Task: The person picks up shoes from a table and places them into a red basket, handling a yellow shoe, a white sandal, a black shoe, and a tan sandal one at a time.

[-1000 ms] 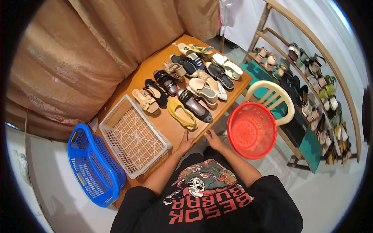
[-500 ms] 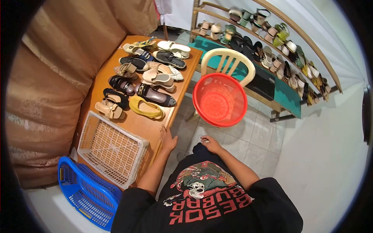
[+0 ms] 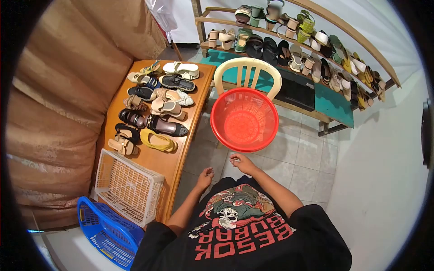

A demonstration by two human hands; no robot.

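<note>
My left hand (image 3: 205, 177) hangs loosely curled and empty in front of my body, just off the near edge of the wooden table (image 3: 177, 156). My right hand (image 3: 239, 161) is raised over the tiled floor, fingers half bent, holding nothing; it is closest to the red round basket (image 3: 244, 119) resting on a cream plastic chair (image 3: 247, 72). Several shoes and sandals lie in rows on the table, among them a yellow flat (image 3: 158, 141) and a dark pointed shoe (image 3: 166, 127).
A white mesh tray (image 3: 128, 186) sits on the table's near end, with a blue basket (image 3: 106, 231) beside it. A wooden shoe rack (image 3: 316, 49) filled with several pairs lines the back wall. Brown curtain fabric hangs left of the table.
The view has swung right, toward the chair and rack. My left hand has come off the table edge and hangs in the air; my right hand has lifted slightly toward the red basket.
</note>
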